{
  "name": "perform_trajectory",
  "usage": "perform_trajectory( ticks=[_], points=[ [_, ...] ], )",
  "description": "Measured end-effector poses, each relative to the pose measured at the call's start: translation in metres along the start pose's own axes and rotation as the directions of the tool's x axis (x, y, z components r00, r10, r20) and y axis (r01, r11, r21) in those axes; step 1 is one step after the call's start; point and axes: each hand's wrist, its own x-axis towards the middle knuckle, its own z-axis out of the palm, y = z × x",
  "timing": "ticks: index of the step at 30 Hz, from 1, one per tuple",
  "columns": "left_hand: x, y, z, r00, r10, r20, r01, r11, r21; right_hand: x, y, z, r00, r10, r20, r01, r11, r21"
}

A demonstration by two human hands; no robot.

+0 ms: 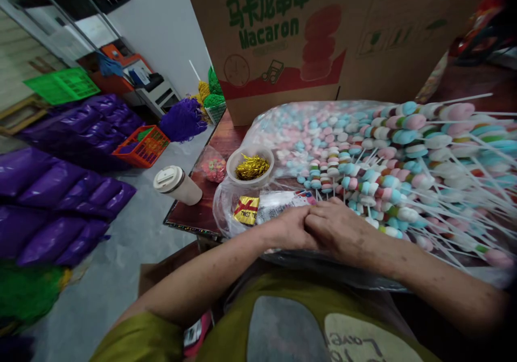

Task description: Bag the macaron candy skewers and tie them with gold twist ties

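Observation:
My left hand (291,228) and my right hand (341,231) meet at the table's near edge, with fingers curled in against each other. Whatever they hold, if anything, is hidden under the fingers. Just beyond the left hand lies a printed clear packet (278,203), beside a gold label (246,210). Past it stands a white round bowl (231,169) with gold twist ties (252,167) inside. Skewers of pastel candies (375,181) in pink, blue and white are heaped beyond and to the right of my right hand, their white sticks pointing right.
Loose pastel candies (299,127) lie in clear plastic at the back, before a large cardboard box (278,65). A lidded cup (177,184) and a bag of pink candies (214,167) stand at the table's left. Purple bags (52,206) and an orange basket (143,146) are on the floor.

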Motion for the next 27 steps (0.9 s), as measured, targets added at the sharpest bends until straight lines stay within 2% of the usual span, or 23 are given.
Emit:
perform_trajectory(
  ticks=[3,5,7,8,11,13,15,18,20,21,23,25,27],
  points=[
    [-0.006,0.002,-0.02,0.988,-0.126,0.084,0.146,0.947,-0.286,-0.005,0.014,-0.004,0.998,-0.014,-0.069,0.017,0.999,0.046],
    [-0.012,0.005,-0.033,0.965,-0.197,0.174,0.248,0.901,-0.355,-0.008,0.023,-0.013,0.994,-0.031,-0.102,0.037,0.998,0.06],
    [-0.015,0.008,-0.038,0.95,-0.189,0.249,0.279,0.87,-0.405,-0.009,0.027,-0.022,0.993,-0.05,-0.103,0.056,0.997,0.057],
    [-0.015,0.008,-0.036,0.952,-0.174,0.252,0.273,0.855,-0.441,-0.009,0.027,-0.026,0.994,-0.055,-0.099,0.061,0.997,0.056],
    [-0.01,0.008,-0.024,0.975,-0.182,0.127,0.222,0.816,-0.534,-0.006,0.022,-0.031,0.993,-0.055,-0.109,0.062,0.996,0.062],
    [-0.006,0.005,-0.012,0.98,-0.201,0.014,0.176,0.823,-0.539,-0.002,0.017,-0.027,0.993,-0.05,-0.111,0.056,0.997,0.046],
    [-0.003,0.002,-0.001,0.976,-0.171,-0.137,0.076,0.851,-0.519,0.003,0.012,-0.017,0.995,-0.051,-0.081,0.051,0.999,-0.003],
    [-0.002,-0.005,0.013,0.922,-0.142,-0.361,-0.066,0.86,-0.506,0.006,0.011,-0.001,0.998,-0.021,-0.063,0.018,0.999,-0.035],
    [-0.004,-0.011,0.017,0.893,-0.222,-0.391,-0.032,0.837,-0.546,0.003,0.015,0.006,0.986,0.068,-0.154,-0.053,0.994,0.1],
    [-0.005,-0.013,0.018,0.882,-0.265,-0.391,-0.006,0.822,-0.57,0.0,0.018,0.008,0.963,0.153,-0.222,-0.105,0.971,0.214],
    [-0.007,-0.015,0.019,0.859,-0.303,-0.413,-0.003,0.803,-0.596,-0.005,0.019,0.013,0.899,0.345,-0.269,-0.198,0.869,0.453],
    [-0.008,-0.016,0.019,0.846,-0.28,-0.454,-0.037,0.818,-0.574,-0.006,0.014,0.021,0.867,0.472,-0.161,-0.28,0.727,0.627],
    [-0.01,-0.016,0.02,0.839,-0.236,-0.49,-0.058,0.856,-0.513,-0.002,0.003,0.033,0.848,0.529,-0.024,-0.334,0.569,0.752]
  ],
)
